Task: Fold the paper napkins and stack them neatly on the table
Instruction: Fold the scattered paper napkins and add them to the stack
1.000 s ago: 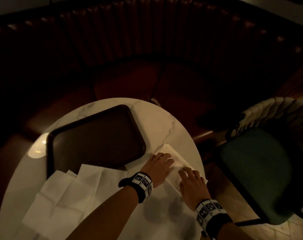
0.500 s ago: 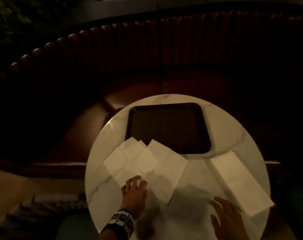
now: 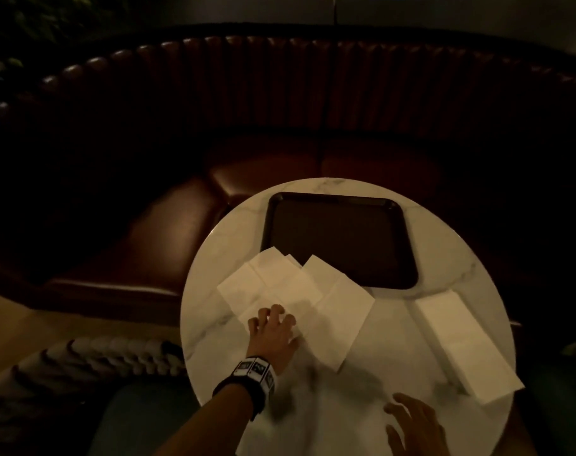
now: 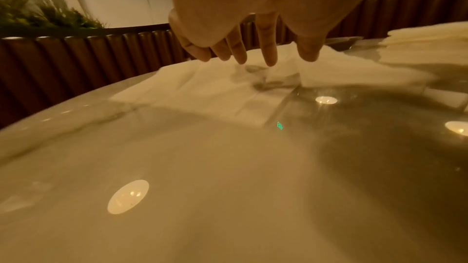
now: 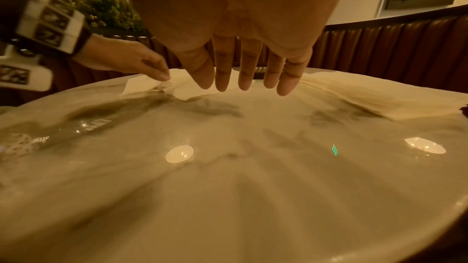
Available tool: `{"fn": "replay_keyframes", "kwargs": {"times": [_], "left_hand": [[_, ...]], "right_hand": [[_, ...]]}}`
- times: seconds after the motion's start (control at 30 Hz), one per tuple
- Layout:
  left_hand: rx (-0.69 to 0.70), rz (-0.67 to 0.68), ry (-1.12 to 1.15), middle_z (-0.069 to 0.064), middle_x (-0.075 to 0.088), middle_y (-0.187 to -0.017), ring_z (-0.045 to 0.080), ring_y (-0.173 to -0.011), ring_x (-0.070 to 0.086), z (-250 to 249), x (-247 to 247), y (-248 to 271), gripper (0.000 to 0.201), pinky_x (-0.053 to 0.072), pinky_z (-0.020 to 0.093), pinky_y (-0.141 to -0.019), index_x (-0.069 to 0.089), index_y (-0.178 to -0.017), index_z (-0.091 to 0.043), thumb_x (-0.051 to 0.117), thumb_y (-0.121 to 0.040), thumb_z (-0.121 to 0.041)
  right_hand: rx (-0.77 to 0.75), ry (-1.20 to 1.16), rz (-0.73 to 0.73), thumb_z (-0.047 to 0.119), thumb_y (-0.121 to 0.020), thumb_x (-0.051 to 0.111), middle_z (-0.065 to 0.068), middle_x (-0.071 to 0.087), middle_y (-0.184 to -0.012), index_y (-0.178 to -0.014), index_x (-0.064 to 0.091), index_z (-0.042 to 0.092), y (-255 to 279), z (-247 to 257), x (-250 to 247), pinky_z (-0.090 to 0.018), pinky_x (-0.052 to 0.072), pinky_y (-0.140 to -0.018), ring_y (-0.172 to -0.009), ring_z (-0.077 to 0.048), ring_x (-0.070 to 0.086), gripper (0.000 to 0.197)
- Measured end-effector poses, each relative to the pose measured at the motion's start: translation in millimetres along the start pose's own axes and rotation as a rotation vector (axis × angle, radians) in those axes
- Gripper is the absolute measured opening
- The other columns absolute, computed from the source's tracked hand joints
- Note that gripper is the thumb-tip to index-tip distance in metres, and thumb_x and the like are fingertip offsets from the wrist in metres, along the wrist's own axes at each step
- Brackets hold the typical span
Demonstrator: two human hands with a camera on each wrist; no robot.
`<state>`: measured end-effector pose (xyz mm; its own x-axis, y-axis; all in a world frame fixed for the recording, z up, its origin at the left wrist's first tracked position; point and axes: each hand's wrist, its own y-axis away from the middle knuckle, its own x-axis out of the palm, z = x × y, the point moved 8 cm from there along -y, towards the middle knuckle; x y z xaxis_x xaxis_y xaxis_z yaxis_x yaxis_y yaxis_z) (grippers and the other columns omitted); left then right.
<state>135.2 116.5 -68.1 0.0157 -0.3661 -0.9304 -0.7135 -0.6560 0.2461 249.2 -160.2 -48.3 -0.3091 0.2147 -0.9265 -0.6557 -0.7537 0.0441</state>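
A loose pile of unfolded white napkins (image 3: 313, 297) (image 4: 210, 87) (image 5: 187, 87) lies left of centre on the round marble table (image 3: 362, 406). My left hand (image 3: 273, 319) (image 4: 253, 59) (image 5: 142, 63) reaches onto the pile's near edge. Its fingers point down with their tips on the top sheet, which is slightly rumpled there. A folded napkin stack (image 3: 461, 343) (image 4: 428, 37) (image 5: 367, 95) lies at the table's right edge. My right hand (image 3: 411, 419) (image 5: 243, 85) hovers flat over bare marble near the front, fingers straight, holding nothing.
A dark rectangular tray (image 3: 339, 241) sits at the back of the table, its near-left corner under the napkins. A curved brown leather booth (image 3: 181, 225) wraps behind. A teal chair seat (image 3: 142, 419) with a ribbed backrest (image 3: 99, 357) stands at the front left.
Both hands left the folded napkin on the right. My left hand moved over to the unfolded pile and my right hand drew back toward the front edge. The head view swung right.
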Motion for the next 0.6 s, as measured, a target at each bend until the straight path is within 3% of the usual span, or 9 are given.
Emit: {"fn": "replay_keyframes", "kwargs": {"times": [0.13, 0.2, 0.23, 0.33, 0.37, 0.47, 0.53, 0.57, 0.6], "left_hand": [[0.024, -0.039, -0.007, -0.002, 0.040, -0.125, 0.023, -0.116, 0.034, -39, -8, -39, 0.037, 0.029, 0.044, -0.100, 0.053, -0.115, -0.031, 0.044, -0.089, -0.056], [0.023, -0.065, -0.028, -0.001, 0.042, -0.122, 0.024, -0.113, 0.036, -52, -12, -58, 0.038, 0.030, 0.045, -0.099, 0.052, -0.116, -0.029, 0.043, -0.090, -0.056], [0.030, -0.076, -0.044, -0.001, 0.042, -0.121, 0.025, -0.112, 0.036, -60, -15, -68, 0.039, 0.031, 0.045, -0.098, 0.051, -0.116, -0.028, 0.043, -0.090, -0.056], [0.055, -0.075, -0.116, 0.002, 0.042, -0.119, 0.027, -0.110, 0.038, -79, -14, -94, 0.038, 0.033, 0.046, -0.095, 0.051, -0.113, -0.025, 0.042, -0.091, -0.055], [0.057, -0.072, -0.134, 0.003, 0.042, -0.119, 0.027, -0.110, 0.038, -84, -12, -102, 0.037, 0.033, 0.046, -0.095, 0.051, -0.112, -0.024, 0.043, -0.091, -0.054], [0.060, -0.069, -0.151, 0.004, 0.044, -0.119, 0.028, -0.110, 0.039, -95, -6, -118, 0.033, 0.034, 0.046, -0.095, 0.050, -0.111, -0.022, 0.043, -0.092, -0.049], [0.055, -0.074, -0.169, 0.004, 0.045, -0.119, 0.028, -0.111, 0.040, -97, 0, -125, 0.028, 0.034, 0.045, -0.095, 0.051, -0.111, -0.022, 0.042, -0.094, -0.041], [0.047, -0.081, -0.173, 0.004, 0.046, -0.119, 0.027, -0.111, 0.040, -98, 0, -127, 0.025, 0.034, 0.045, -0.095, 0.052, -0.111, -0.022, 0.041, -0.094, -0.037], [0.032, -0.083, -0.161, 0.003, 0.046, -0.118, 0.026, -0.111, 0.041, -97, 0, -128, 0.023, 0.034, 0.044, -0.095, 0.053, -0.109, -0.022, 0.040, -0.095, -0.035]], "right_hand": [[0.070, -0.072, 0.056, 0.061, -0.088, 0.015, 0.015, 0.059, -0.103, -0.088, 0.048, 0.041, 7, -18, 4, -0.029, 0.051, -0.061, -0.090, -0.012, 0.047, 0.038], [0.072, -0.158, 0.104, 0.050, -0.088, 0.031, 0.024, 0.048, -0.108, -0.088, 0.046, 0.045, 9, -26, 5, -0.019, 0.044, -0.067, -0.090, -0.007, 0.046, 0.016], [0.097, -0.158, 0.090, 0.045, -0.080, 0.044, 0.028, 0.043, -0.108, -0.088, 0.045, 0.048, 9, -35, 5, -0.013, 0.037, -0.069, -0.090, -0.004, 0.045, 0.008], [0.182, -0.192, 0.175, 0.043, -0.055, 0.075, 0.034, 0.037, -0.105, -0.087, 0.041, 0.053, 4, -66, 18, -0.004, 0.032, -0.066, -0.086, 0.005, 0.043, 0.048], [0.206, -0.179, 0.155, 0.046, -0.057, 0.072, 0.035, 0.034, -0.104, -0.089, 0.040, 0.053, 3, -73, 15, -0.003, 0.031, -0.067, -0.085, 0.005, 0.044, 0.046], [0.104, -0.090, 0.065, 0.056, -0.081, 0.037, 0.033, 0.035, -0.104, -0.090, 0.039, 0.052, 1, -80, 8, -0.003, 0.029, -0.077, -0.089, 0.000, 0.042, 0.010], [0.122, -0.131, 0.075, 0.058, -0.091, 0.014, 0.029, 0.041, -0.107, -0.087, 0.042, 0.048, 3, -86, 10, -0.010, 0.031, -0.082, -0.092, -0.002, 0.043, 0.030], [0.158, -0.129, 0.079, 0.059, -0.090, 0.011, 0.029, 0.042, -0.107, -0.085, 0.043, 0.047, 3, -92, 10, -0.016, 0.038, -0.077, -0.092, -0.002, 0.043, 0.034], [0.161, -0.142, 0.059, 0.059, -0.090, 0.018, 0.028, 0.042, -0.108, -0.085, 0.044, 0.046, 3, -95, 10, -0.020, 0.044, -0.070, -0.093, -0.002, 0.043, 0.029]]}}
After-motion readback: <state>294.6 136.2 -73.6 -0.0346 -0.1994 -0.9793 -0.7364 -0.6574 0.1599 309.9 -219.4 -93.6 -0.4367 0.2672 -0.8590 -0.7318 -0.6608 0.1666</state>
